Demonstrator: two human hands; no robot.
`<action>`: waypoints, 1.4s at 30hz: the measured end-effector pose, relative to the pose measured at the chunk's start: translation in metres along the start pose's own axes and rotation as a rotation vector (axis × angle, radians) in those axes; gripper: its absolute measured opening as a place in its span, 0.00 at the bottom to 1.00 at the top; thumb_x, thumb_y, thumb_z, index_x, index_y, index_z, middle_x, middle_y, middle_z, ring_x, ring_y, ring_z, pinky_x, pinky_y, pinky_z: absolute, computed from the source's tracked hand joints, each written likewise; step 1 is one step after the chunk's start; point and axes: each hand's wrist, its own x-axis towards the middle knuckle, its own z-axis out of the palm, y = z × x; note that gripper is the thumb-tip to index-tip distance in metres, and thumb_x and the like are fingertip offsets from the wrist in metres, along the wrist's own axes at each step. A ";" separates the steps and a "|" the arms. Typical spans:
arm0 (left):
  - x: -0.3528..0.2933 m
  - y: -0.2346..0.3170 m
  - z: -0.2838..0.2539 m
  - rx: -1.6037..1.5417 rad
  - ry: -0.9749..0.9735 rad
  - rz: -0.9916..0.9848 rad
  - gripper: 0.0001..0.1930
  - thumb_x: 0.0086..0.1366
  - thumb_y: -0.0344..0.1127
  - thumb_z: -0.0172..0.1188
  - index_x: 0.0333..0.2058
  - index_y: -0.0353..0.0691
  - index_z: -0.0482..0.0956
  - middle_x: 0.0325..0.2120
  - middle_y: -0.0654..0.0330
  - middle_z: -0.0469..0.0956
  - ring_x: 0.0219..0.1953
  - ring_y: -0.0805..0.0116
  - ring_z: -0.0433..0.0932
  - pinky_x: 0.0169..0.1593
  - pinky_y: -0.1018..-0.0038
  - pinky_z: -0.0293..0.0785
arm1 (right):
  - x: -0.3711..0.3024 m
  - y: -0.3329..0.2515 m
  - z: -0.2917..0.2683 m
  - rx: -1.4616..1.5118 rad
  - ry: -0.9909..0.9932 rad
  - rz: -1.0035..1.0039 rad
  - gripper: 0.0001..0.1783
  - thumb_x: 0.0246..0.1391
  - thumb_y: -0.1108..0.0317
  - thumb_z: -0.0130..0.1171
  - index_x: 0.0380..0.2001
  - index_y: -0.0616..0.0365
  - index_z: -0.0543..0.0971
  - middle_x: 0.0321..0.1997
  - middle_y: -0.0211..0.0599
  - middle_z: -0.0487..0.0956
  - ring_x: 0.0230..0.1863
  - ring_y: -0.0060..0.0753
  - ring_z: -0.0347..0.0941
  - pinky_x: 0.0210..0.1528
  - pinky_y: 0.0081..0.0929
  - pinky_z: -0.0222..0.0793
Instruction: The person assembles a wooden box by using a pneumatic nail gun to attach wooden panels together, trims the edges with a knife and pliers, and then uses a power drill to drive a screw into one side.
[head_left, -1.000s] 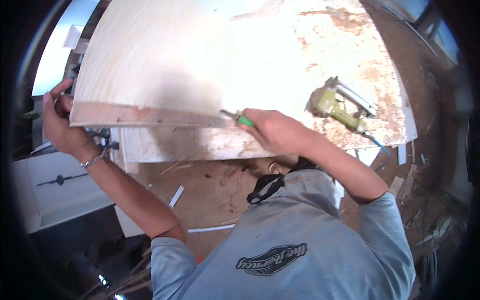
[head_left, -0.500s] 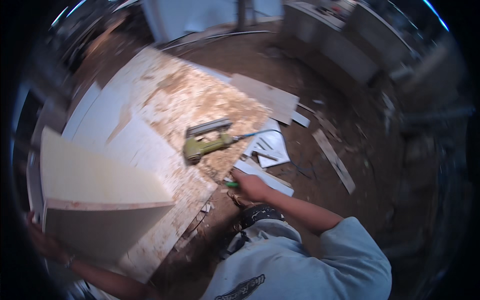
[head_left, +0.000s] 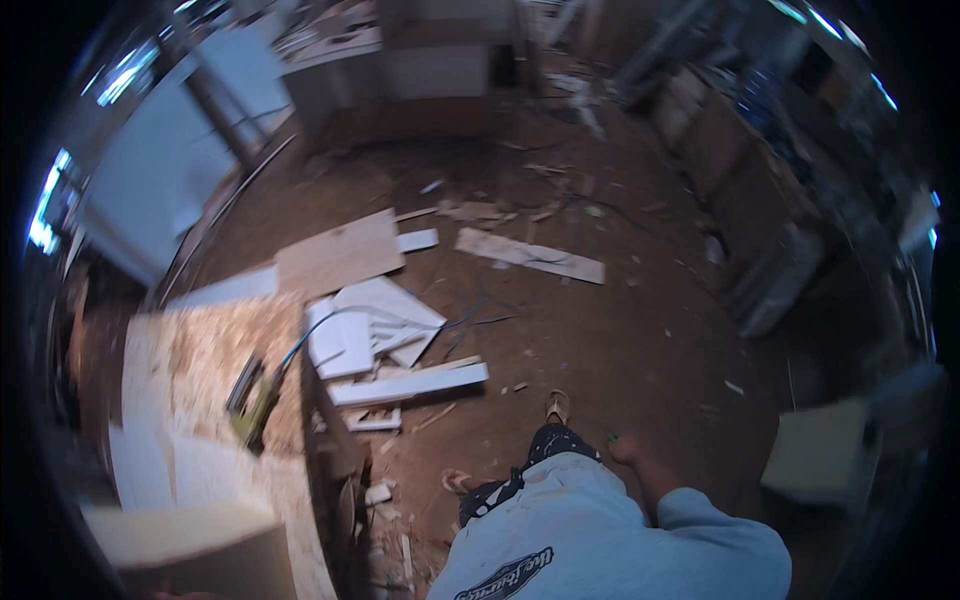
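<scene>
Right hand (head_left: 629,451) curled around a green tool (head_left: 612,438); left hand (head_left: 188,596) barely in view by the panel (head_left: 180,536), grip indeterminable. Beyond, well left of the right hand: nail gun (head_left: 258,416) on the table (head_left: 205,352), long axis slanting away rightward.

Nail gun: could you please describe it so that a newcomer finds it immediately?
Find the large worktable at lower left. On its flaky tan part lies the nail gun, joined to a blue hose. Its olive-green body stands out against the pale surface.
</scene>
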 end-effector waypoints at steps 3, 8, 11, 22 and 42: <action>-0.183 -0.084 0.031 0.551 -0.665 0.154 0.15 0.74 0.33 0.43 0.43 0.34 0.79 0.46 0.53 0.80 0.47 0.58 0.78 0.53 0.65 0.72 | 0.015 -0.002 -0.039 0.209 0.065 0.051 0.25 0.59 0.48 0.53 0.46 0.58 0.81 0.47 0.60 0.79 0.50 0.63 0.75 0.53 0.50 0.71; -0.529 0.372 0.082 -0.290 -2.129 0.233 0.14 0.65 0.36 0.58 0.46 0.35 0.78 0.42 0.48 0.80 0.48 0.52 0.79 0.54 0.62 0.72 | 0.065 0.092 -0.136 0.438 0.191 0.189 0.27 0.61 0.45 0.51 0.49 0.55 0.80 0.48 0.56 0.80 0.52 0.62 0.75 0.53 0.52 0.71; -0.599 0.588 0.042 -0.557 -2.816 0.479 0.23 0.67 0.45 0.61 0.57 0.42 0.75 0.47 0.48 0.82 0.48 0.58 0.82 0.51 0.66 0.76 | 0.117 0.151 -0.198 0.640 0.324 0.260 0.24 0.62 0.46 0.52 0.41 0.57 0.81 0.42 0.56 0.81 0.47 0.64 0.76 0.49 0.54 0.71; -0.975 0.615 0.173 -0.048 -3.037 -0.207 0.17 0.70 0.47 0.56 0.42 0.36 0.79 0.36 0.53 0.83 0.38 0.65 0.84 0.40 0.69 0.78 | 0.331 0.239 -0.432 1.386 0.500 0.304 0.21 0.65 0.49 0.54 0.34 0.59 0.76 0.25 0.34 0.78 0.20 0.26 0.74 0.24 0.30 0.71; -1.296 1.461 0.399 -0.969 -2.761 0.029 0.18 0.72 0.40 0.54 0.50 0.28 0.77 0.36 0.52 0.84 0.40 0.66 0.83 0.45 0.73 0.77 | 0.803 0.437 -1.072 0.725 0.867 0.077 0.24 0.67 0.58 0.47 0.59 0.63 0.68 0.54 0.67 0.74 0.57 0.68 0.69 0.58 0.54 0.65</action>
